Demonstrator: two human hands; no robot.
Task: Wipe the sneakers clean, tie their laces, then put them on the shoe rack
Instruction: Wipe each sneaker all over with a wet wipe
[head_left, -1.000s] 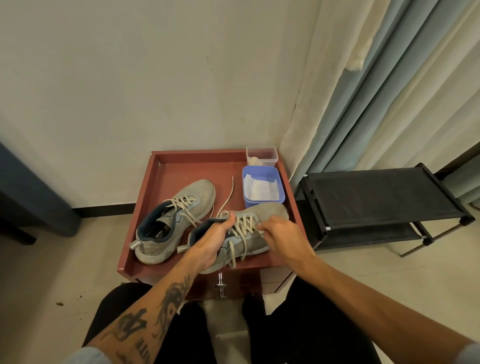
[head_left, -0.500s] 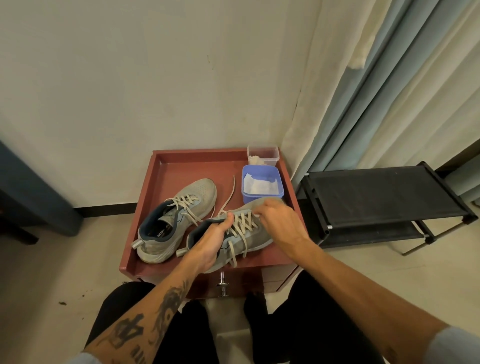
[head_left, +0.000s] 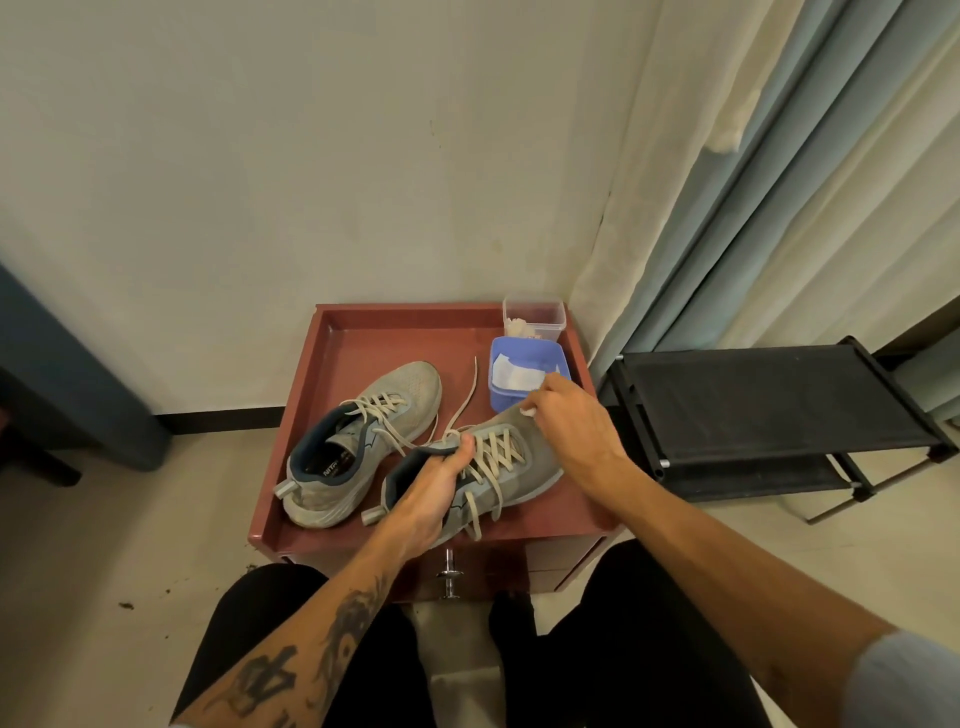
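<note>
Two grey sneakers with loose cream laces rest on a red-brown tray-topped cabinet (head_left: 363, 332). The left sneaker (head_left: 363, 436) lies untouched. My left hand (head_left: 431, 493) grips the collar of the right sneaker (head_left: 530, 462), thumb at the tongue. My right hand (head_left: 566, 421) is over that sneaker's toe, fingers closed on a small white wipe (head_left: 527, 411) pressed against it. A black shoe rack (head_left: 769, 400) stands to the right.
A blue tub (head_left: 524, 369) holding white wipes sits at the tray's back right, with a clear plastic box (head_left: 535, 317) behind it. Curtains hang at the right, the wall is behind. My knees are below the cabinet's drawer knob (head_left: 449, 577).
My right hand moved from the laces forward to the sneaker's toe beside the blue tub, and now a white wipe shows in its fingers. My left hand kept its grip.
</note>
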